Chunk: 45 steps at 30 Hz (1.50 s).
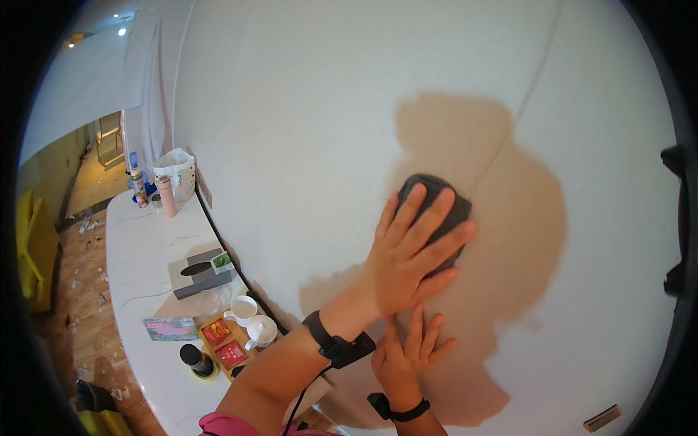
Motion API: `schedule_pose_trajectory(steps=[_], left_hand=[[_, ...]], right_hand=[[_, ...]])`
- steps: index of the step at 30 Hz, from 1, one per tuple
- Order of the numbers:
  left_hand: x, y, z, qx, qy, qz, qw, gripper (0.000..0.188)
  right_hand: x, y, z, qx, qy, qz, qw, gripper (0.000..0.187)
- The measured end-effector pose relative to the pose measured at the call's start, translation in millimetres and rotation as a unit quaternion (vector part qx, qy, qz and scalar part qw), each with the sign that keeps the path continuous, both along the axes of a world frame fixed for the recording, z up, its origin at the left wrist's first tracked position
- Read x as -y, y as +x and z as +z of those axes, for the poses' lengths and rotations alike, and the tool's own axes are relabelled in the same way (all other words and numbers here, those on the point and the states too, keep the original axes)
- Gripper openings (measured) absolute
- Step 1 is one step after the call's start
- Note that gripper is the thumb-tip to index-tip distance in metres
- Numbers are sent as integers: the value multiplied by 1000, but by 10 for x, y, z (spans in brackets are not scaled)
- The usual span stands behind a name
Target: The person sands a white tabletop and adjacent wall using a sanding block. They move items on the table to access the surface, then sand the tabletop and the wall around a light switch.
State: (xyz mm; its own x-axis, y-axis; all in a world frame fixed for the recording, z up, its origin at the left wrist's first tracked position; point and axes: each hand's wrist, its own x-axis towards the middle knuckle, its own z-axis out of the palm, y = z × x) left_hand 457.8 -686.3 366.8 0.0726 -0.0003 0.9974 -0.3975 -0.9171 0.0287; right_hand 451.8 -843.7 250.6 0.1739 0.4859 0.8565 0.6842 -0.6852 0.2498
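My left hand (411, 251) lies spread over a dark grey cloth (445, 203) and presses it flat against the white wall (313, 109). The cloth's upper and right edges show past my fingers, beside a thin seam in the wall. My left forearm comes in from the lower left with a black wrist strap (336, 345). Just below it, my right hand (406, 352) rests open on the wall, palm flat and fingers pointing up, holding nothing. It also wears a black wristband.
A white counter (138, 254) runs along the wall on the left. It carries a grey tissue box (198, 272), two white cups (251, 320), a wooden tray with red packets (224, 343), a dark bottle (196, 358), a pink tumbler (167, 195) and a white bag (177, 168). Scraps litter the floor (80, 291).
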Motion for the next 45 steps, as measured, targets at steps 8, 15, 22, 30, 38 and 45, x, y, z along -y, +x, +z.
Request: schedule_pose_trajectory(steps=[8, 15, 22, 30, 38, 45], left_hand=[[-367, 62, -306, 32, -199, 68, 977, 63], [-220, -21, -1038, -28, -306, 81, 948, 66], [237, -107, -1490, -78, -137, 43, 987, 64], [-59, 2, -1363, -34, -201, 59, 977, 62], [-27, -71, -1971, -97, -431, 99, 892, 63], [557, -168, -2287, -128, -315, 49, 939, 71]], right_hand=[[10, -33, 2, 21, -19, 9, 1000, 31], [-55, -1, -16, 37, -6, -1, 999, 30], [58, 8, -122, -45, 8, 48, 998, 42], [173, -10, -375, -47, -69, 23, 996, 42], [27, -5, -295, 25, -68, -9, 997, 31], [9, -20, -329, 3, -40, 20, 999, 28]])
